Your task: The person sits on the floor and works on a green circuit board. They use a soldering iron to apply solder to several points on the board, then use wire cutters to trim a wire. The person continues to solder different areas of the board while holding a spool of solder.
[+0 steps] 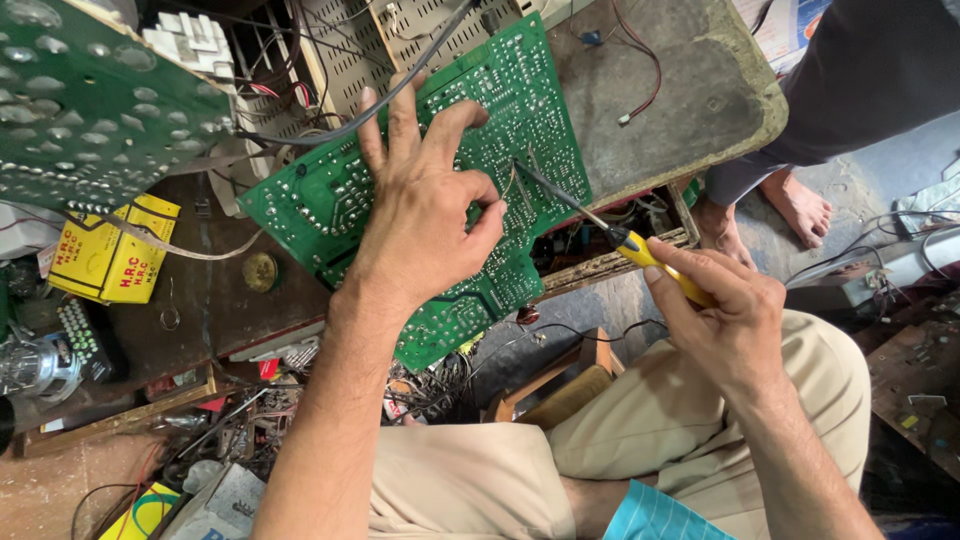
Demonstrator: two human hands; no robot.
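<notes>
Left hand (420,215): centre of frame, fingers spread flat over a green circuit board (520,110), grip wrapped on its lower edge, holding it tilted, solder side up.

Right hand (725,315): right of centre, grip closed round the yellow handle of a soldering iron (640,248); its dark tip touches the board just right of the left hand.

Counter (690,100): upper right, grey, worn, under the board's far edge.

Second green board (90,100): upper left.

Yellow box (115,255): left.

Another person's bare foot (800,205): upper right, on the floor.
</notes>
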